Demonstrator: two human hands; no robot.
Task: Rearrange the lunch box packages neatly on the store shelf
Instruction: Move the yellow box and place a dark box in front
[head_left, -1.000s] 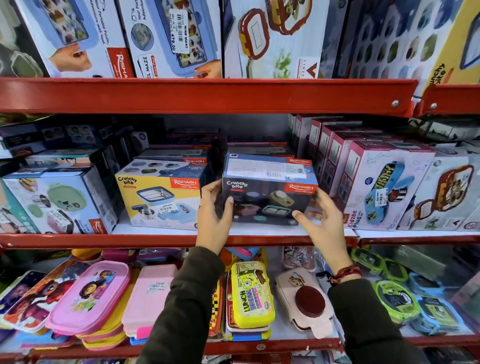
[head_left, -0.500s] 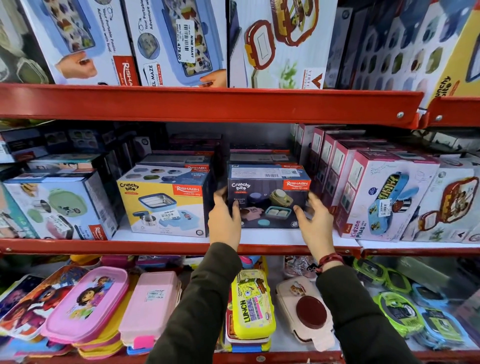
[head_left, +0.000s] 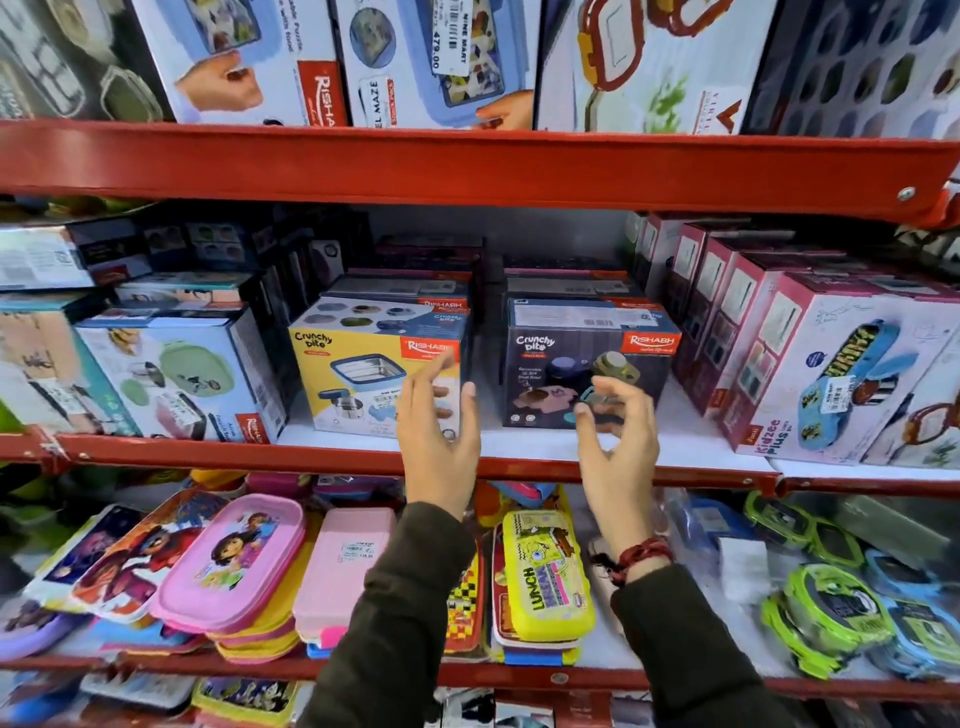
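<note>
A dark navy Crunchy Bite lunch box package (head_left: 566, 369) stands on the white middle shelf (head_left: 519, 444), a little back from the red front rail. To its left stands a yellow Crunchy Bite package (head_left: 358, 374), with a gap between the two. My left hand (head_left: 439, 439) hovers in front of that gap, fingers spread, holding nothing. My right hand (head_left: 615, 439) is in front of the navy package's lower right, fingers loosely curled and apart, not touching it. More flat packages are stacked behind both boxes.
A white package with a green lunch box (head_left: 176, 379) stands at the left, pink Kidzee Plus boxes (head_left: 810, 374) in a row at the right. Large boxes fill the upper shelf (head_left: 467, 161). Loose plastic lunch boxes, pink (head_left: 234, 561) and yellow (head_left: 550, 577), lie on the lower shelf.
Both hands held the navy package, pushed it back onto the shelf, then let go and pulled back toward me. The package now rests on its own.
</note>
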